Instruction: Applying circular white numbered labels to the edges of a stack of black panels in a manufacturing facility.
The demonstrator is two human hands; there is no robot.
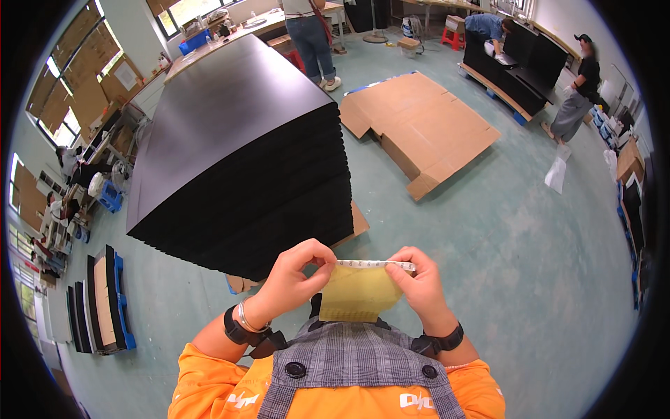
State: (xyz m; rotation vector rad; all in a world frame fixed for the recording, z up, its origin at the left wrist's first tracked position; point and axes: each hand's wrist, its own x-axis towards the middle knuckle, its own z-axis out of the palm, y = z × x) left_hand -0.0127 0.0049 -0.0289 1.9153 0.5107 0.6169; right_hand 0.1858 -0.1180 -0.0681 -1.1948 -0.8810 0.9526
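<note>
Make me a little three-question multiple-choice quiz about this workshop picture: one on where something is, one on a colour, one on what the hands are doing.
1. Where does the tall stack of black panels stand?
A. ahead and to the person's left
B. behind the flattened cardboard
C. on a table

2. What colour is the sheet held between the hands?
A. blue
B. yellow
C. white

3. How is the sheet held?
A. lying loose on the floor
B. in one hand only
C. pinched at its top edge by both hands

Answers: 1 A, the stack rises from the floor left of the flattened cardboard. 2 B, it is plainly yellow, with a pale strip along the top. 3 C, the left hand and right hand each grip a top corner.
</note>
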